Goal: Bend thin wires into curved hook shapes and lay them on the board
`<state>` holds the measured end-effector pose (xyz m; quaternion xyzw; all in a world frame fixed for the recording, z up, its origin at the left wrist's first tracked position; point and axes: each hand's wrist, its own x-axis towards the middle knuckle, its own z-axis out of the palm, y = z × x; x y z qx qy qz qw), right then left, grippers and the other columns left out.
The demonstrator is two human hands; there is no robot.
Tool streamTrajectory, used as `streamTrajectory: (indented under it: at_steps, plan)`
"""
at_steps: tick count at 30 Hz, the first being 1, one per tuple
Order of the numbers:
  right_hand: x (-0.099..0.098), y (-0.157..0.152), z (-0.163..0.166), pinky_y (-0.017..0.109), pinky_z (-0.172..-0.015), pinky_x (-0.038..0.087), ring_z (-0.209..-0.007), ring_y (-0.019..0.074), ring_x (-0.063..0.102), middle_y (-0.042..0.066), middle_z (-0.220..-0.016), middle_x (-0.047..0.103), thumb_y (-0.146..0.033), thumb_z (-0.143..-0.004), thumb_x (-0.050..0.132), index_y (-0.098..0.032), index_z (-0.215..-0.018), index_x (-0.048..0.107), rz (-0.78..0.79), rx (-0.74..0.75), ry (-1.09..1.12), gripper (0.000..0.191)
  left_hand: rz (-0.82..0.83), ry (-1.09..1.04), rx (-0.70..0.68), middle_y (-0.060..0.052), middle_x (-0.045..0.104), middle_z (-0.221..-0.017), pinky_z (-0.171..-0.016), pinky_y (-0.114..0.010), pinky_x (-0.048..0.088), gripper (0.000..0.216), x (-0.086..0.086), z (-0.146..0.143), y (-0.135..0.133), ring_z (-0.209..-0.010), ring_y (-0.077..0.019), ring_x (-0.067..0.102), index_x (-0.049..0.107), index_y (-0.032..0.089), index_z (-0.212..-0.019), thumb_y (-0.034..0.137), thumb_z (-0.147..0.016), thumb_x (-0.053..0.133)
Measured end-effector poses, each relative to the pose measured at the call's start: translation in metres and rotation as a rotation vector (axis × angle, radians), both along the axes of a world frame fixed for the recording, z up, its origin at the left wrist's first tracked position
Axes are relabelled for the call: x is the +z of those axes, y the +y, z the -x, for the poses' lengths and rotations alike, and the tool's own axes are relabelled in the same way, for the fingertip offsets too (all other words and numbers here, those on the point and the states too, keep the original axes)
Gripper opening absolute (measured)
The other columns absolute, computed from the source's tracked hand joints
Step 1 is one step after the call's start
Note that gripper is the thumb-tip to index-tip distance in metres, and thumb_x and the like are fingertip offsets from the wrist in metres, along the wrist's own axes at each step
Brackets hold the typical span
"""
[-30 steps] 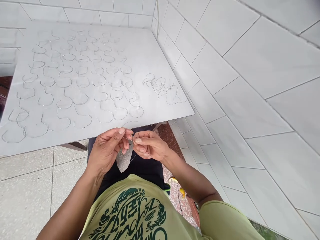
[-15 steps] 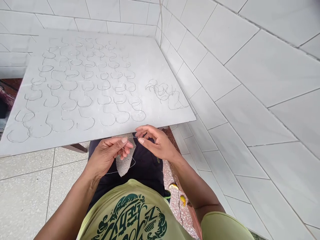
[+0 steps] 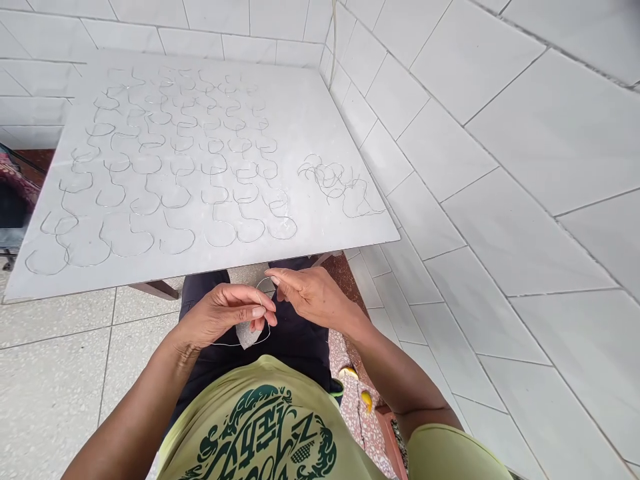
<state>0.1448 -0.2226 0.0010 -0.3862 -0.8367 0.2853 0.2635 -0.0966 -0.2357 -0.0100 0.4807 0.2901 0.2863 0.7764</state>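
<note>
Above my lap, just short of the table's near edge, both hands are on one thin wire (image 3: pixel 269 333). My left hand (image 3: pixel 227 312) pinches it between thumb and fingers. My right hand (image 3: pixel 313 297) grips the upper part of the same wire at its fingertips, a little farther from me. Between the hands the wire bows in an arc, and a bent length hangs below my left fingers and runs out to the left. Rows of wires bent into S-like curves (image 3: pixel 179 253) lie on the white table (image 3: pixel 350 237). A loose tangle of wires (image 3: pixel 330 177) is at the right.
White tiled walls (image 3: pixel 475 200) bound the table at the back and right. A table leg (image 3: pixel 155 289) shows under the near edge. Yellow peel-like pieces (image 3: pixel 367 401) lie on the speckled floor at the right. Dark and patterned items (image 3: pixel 15 193) are at the far left.
My right fingers have closed in and now grip the wire. My left hand has moved slightly right and down. The wire between them bows more. The view has shifted a little.
</note>
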Motion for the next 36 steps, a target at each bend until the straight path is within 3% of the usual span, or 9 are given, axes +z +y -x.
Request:
streamTrajectory:
  at_steps: [5,8,16,19,24,28,32,36]
  plan:
    - [-0.005,-0.011,0.019,0.025,-0.064,0.056,-0.062,0.0133,0.071,0.001,-0.074,0.074,-0.037,-0.111,0.043,-0.021,-0.122,0.074,0.343,-0.098,0.264,0.036,-0.020,-0.080,0.087,-0.010,0.079,-0.083,-0.068,-0.024,0.054,0.012,-0.006,0.002,0.001,-0.070,-0.0129,0.065,0.084,0.017,-0.100,0.021,-0.091,0.077]
    - [-0.010,-0.019,0.029,0.025,-0.060,0.058,-0.060,0.0141,0.072,0.001,-0.071,0.074,-0.042,-0.110,0.045,-0.020,-0.121,0.075,0.449,-0.168,0.383,0.038,-0.013,-0.097,0.108,-0.010,0.078,-0.081,-0.067,-0.023,0.053,0.011,-0.009,0.006,0.000,-0.071,-0.0134,0.066,0.084,0.016,-0.098,0.020,-0.090,0.079]
    - [-0.022,-0.034,0.042,0.026,-0.064,0.060,-0.064,0.0144,0.075,0.003,-0.076,0.077,-0.043,-0.110,0.044,-0.019,-0.113,0.074,0.461,-0.239,0.471,0.038,0.053,-0.211,0.175,-0.009,0.074,-0.070,-0.061,-0.020,0.050,0.013,-0.018,0.011,0.000,-0.066,-0.0126,0.065,0.084,0.015,-0.093,0.025,-0.086,0.083]
    - [-0.016,-0.032,0.036,0.025,-0.064,0.059,-0.067,0.0148,0.076,0.004,-0.078,0.078,-0.045,-0.109,0.045,-0.017,-0.107,0.073,0.510,-0.186,0.456,0.040,0.109,-0.213,0.211,-0.007,0.070,-0.066,-0.059,-0.022,0.049,0.017,-0.021,0.015,0.001,-0.061,-0.0125,0.063,0.084,0.014,-0.092,0.029,-0.084,0.085]
    - [0.010,-0.017,0.008,0.030,-0.078,0.059,-0.091,0.0191,0.076,0.008,-0.100,0.080,-0.047,-0.103,0.059,-0.017,-0.133,0.064,0.512,-0.055,0.292,0.043,0.167,-0.162,0.213,-0.007,0.067,-0.062,-0.055,-0.023,0.045,0.021,-0.018,0.024,0.001,-0.056,-0.0124,0.059,0.083,0.011,-0.093,0.030,-0.086,0.083]
    - [0.020,-0.006,0.003,0.028,-0.075,0.056,-0.081,0.0161,0.074,0.006,-0.096,0.079,-0.044,-0.102,0.063,-0.018,-0.126,0.069,0.458,0.005,0.188,0.036,0.160,-0.112,0.140,-0.008,0.067,-0.063,-0.054,-0.023,0.048,0.021,-0.015,0.021,0.000,-0.059,-0.0142,0.061,0.084,0.010,-0.096,0.029,-0.087,0.081]
    - [0.013,-0.003,0.015,0.023,-0.070,0.052,-0.070,0.0112,0.070,0.000,-0.079,0.075,-0.027,-0.106,0.053,-0.019,-0.104,0.074,0.415,0.093,0.176,0.023,0.159,-0.117,0.103,-0.008,0.069,-0.064,-0.055,-0.022,0.049,0.019,-0.015,0.017,-0.002,-0.061,-0.0142,0.063,0.084,0.011,-0.096,0.028,-0.089,0.080]
    - [0.004,-0.005,0.021,0.021,-0.063,0.050,-0.061,0.0092,0.066,-0.001,-0.073,0.072,-0.024,-0.105,0.052,-0.018,-0.100,0.076,0.350,0.026,0.225,0.025,0.175,-0.159,0.068,-0.008,0.069,-0.064,-0.053,-0.022,0.046,0.018,-0.018,0.016,-0.006,-0.059,-0.0137,0.061,0.084,0.012,-0.094,0.029,-0.086,0.082]
